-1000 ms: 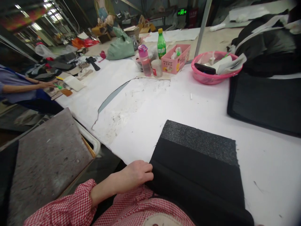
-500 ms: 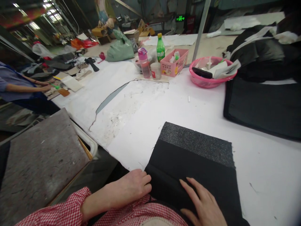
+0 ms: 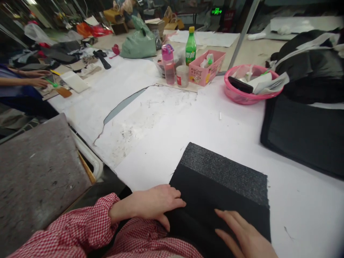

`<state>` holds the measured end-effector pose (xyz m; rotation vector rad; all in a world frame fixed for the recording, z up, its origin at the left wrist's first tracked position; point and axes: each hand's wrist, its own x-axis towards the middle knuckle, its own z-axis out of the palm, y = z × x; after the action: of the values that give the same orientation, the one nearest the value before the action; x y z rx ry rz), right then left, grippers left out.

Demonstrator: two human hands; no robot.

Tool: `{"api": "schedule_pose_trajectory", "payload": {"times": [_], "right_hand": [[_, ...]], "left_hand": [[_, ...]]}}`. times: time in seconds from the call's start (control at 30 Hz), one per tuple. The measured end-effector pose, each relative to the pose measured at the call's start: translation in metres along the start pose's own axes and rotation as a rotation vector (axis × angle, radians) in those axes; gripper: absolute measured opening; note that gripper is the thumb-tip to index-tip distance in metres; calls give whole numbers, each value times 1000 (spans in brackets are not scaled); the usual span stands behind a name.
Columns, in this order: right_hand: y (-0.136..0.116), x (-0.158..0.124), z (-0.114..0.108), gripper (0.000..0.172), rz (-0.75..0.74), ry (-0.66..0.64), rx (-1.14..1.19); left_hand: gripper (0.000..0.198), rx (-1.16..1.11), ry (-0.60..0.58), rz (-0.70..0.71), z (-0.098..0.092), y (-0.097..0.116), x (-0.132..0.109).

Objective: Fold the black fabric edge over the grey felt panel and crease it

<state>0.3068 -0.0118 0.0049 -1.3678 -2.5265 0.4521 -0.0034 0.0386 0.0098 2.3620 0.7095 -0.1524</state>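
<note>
A black fabric piece with a coarse dark grey strip along its far edge lies on the white-covered table in front of me. My left hand rests at its left edge, fingers stretched out and thumb apart. Lower right, my right hand lies over the fabric with its fingers spread. Neither hand grips anything that I can see. The near end of the fabric runs down toward my red checked clothing and is partly hidden there.
Beyond the fabric stand a pink basin, a pink box, a green bottle and a purple-capped bottle. Black padded material lies to the right. A grey board is at left, with a co-worker's hands beyond.
My left hand has opened from curled fingers on the fabric's left edge and moved slightly onto it. My right hand has shifted a little right and down. The view has tilted slightly.
</note>
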Motion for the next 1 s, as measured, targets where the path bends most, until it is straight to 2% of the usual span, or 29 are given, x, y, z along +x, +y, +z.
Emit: {"api": "schedule_pose_trajectory", "payload": {"times": [0.13,0.23,0.3,0.43,0.53,0.6,0.73,0.9,1.0], "right_hand": [[1,47,14,43,187,72,-105],[-1,75,34,42,204,113,-109],[1,84,44,41,209,144,-122],[6,86,53,35,219,185,-105],[8,85,53,30,212,177,-75],[7,86,52,27,211,166,-62],[4,88,51,19,192,174,-60],[1,85,51,11,76,197,-1],[2,83,53,11,76,191,6]], "left_hand": [[78,-45,8,22,0,-8,1],[82,-127,26,59,-8,-16,4],[82,-212,41,85,-13,-23,8],[66,-292,128,71,-18,-36,22],[45,-164,295,-7,-17,-43,38],[38,-22,393,-81,-14,-47,47],[43,152,448,-178,-9,-54,60],[50,156,462,-228,-12,-58,59],[60,193,481,-222,-17,-55,60]]}}
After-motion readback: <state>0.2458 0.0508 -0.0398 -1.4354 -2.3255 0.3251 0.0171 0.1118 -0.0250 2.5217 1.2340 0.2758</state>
